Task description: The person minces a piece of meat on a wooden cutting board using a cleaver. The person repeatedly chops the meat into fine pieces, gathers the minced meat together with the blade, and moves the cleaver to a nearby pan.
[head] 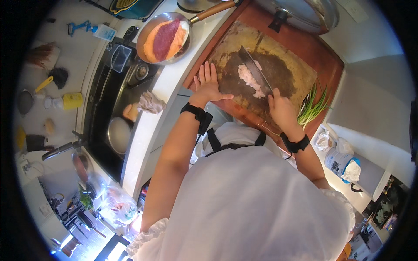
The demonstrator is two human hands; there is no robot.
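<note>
My right hand (pixel 282 110) grips the handle of a kitchen cleaver (pixel 255 69), whose dark blade lies across pale pink chopped meat (pixel 249 78). Most of the meat shows on the blade's left side, with a little on its right. Beneath it is a worn chopping board (pixel 228 49) with a dark, wet-looking middle. My left hand (pixel 209 85), fingers spread and holding nothing, rests at the board's left edge. A bunch of green onions (pixel 313 106) lies by the board's right corner, close to my right hand.
A steel pan (pixel 141 42) with orange and purple food stands on the white counter (pixel 143 137). Left of it is a dark sink (pixel 101 98) holding a pot (pixel 119 135). A crumpled cloth (pixel 152 102) lies on the sink's rim. A large pot lid (pixel 303 16) stands behind the board.
</note>
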